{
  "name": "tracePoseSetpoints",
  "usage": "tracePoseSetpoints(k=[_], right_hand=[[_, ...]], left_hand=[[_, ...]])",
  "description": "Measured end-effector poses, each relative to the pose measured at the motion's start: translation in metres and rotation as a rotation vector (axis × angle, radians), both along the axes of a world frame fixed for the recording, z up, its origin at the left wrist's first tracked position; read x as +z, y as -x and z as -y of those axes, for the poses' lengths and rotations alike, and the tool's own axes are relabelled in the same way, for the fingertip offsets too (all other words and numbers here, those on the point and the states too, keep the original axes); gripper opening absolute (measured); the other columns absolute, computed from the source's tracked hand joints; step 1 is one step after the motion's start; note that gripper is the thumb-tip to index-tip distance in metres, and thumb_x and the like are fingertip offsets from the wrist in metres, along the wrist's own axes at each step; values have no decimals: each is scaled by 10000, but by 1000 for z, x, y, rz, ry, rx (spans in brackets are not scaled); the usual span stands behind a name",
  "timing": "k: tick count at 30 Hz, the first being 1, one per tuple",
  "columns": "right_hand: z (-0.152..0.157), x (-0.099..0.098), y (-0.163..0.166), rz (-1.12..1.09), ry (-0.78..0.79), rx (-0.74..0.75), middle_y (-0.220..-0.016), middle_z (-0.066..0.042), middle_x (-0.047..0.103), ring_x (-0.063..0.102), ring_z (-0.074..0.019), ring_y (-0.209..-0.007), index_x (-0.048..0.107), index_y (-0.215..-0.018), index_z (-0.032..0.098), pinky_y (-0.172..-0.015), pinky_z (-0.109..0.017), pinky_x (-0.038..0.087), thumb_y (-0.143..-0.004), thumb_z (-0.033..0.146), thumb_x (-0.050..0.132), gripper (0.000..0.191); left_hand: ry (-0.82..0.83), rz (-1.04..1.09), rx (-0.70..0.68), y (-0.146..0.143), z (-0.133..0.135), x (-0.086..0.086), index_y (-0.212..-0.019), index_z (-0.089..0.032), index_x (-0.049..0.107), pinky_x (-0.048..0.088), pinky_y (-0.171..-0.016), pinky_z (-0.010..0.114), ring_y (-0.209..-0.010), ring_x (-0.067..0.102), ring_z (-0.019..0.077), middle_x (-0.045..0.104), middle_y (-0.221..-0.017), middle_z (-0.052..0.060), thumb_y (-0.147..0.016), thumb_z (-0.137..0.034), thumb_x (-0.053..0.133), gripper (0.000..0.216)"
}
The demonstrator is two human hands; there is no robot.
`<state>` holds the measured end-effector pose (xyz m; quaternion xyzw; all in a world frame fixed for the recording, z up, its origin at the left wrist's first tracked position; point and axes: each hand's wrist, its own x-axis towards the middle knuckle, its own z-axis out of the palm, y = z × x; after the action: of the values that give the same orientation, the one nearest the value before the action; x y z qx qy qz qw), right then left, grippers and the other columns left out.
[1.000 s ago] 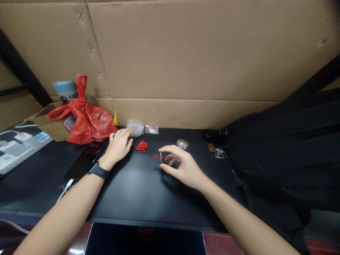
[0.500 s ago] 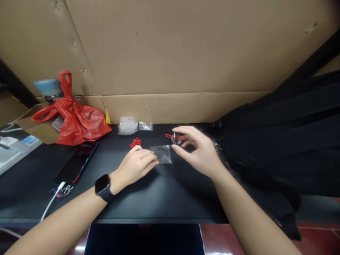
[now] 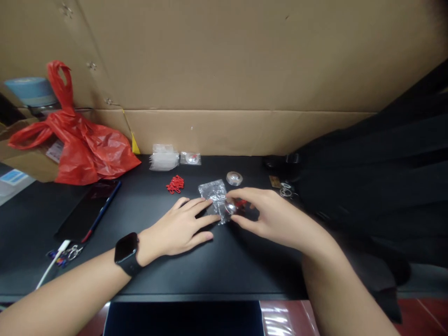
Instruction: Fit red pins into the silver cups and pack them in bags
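A small clear plastic bag, wrinkled and shiny, lies on the black table. My left hand, with a dark watch on the wrist, rests flat beside and partly on it, fingers spread, index and middle fingertips on its lower part. With thumb and fingers my right hand holds a small round shiny silver disc with a red cord at the bag's right edge. Whether the disc is inside the bag I cannot tell. Behind the bag is a silvery round piece; a heap of red cord loops lies to its left.
Near the cardboard wall lie a stack of clear bags and a bagged silver disc. A phone, keys and a red plastic bag are at left. Metal rings and black cloth are at right.
My right hand has brought the silver disc down to the clear bag. My left hand's fingers have spread out over the bag, which looks more wrinkled. The view has shifted slightly.
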<state>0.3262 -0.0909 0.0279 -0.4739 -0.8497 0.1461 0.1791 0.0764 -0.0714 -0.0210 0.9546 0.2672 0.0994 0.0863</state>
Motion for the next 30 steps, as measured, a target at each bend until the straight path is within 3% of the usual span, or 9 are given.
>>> tracePoseSetpoints(k=[4,9,16,21,24,30], right_hand=[[4,-1,3,188,136,-60,-864,-34,726,689,-214,-753,660,-997,219,-691,-297,499,-825,223,642,173],[-1,-7,11,258,154,-117,-783,-44,695,679,-220,-727,638,-861,204,-679,-295,481,-847,231,639,30],[-12,-21,15,79,27,-71,-938,-69,660,665,-194,-782,645,-992,190,-755,-306,521,-842,206,687,157],[-18,-26,8,-53,41,15,-1006,-52,656,655,-148,-772,639,-1091,214,-729,-259,531,-843,124,665,265],[-21,-29,7,-22,-5,-34,-1025,-47,671,658,-153,-778,638,-1101,225,-711,-267,526,-840,122,662,282],[-26,-37,22,47,-155,-146,-1102,-69,676,644,-233,-1020,650,-1087,247,-821,-337,527,-880,253,643,207]], left_hand=[[-13,-47,71,-2,-1,-3,-1431,-318,476,344,-1057,525,-1398,360,349,399,-1536,125,-999,-503,403,475],[-8,-46,53,-2,-1,-4,-1435,-336,475,347,-1059,510,-1406,352,333,387,-1536,129,-1004,-489,397,463],[7,13,20,0,-2,-7,-1439,-355,473,353,-1063,488,-1408,361,313,398,-1526,122,-1006,-454,420,447],[16,34,14,1,-2,-8,-1418,-351,502,363,-1060,482,-1402,370,310,382,-1542,106,-1001,-444,440,432],[13,29,9,1,-2,-8,-1412,-344,510,357,-1067,491,-1408,364,309,381,-1541,120,-1002,-446,439,429],[0,59,16,2,0,-7,-1404,-333,521,355,-1079,488,-1440,318,310,319,-1577,124,-998,-420,457,420]])
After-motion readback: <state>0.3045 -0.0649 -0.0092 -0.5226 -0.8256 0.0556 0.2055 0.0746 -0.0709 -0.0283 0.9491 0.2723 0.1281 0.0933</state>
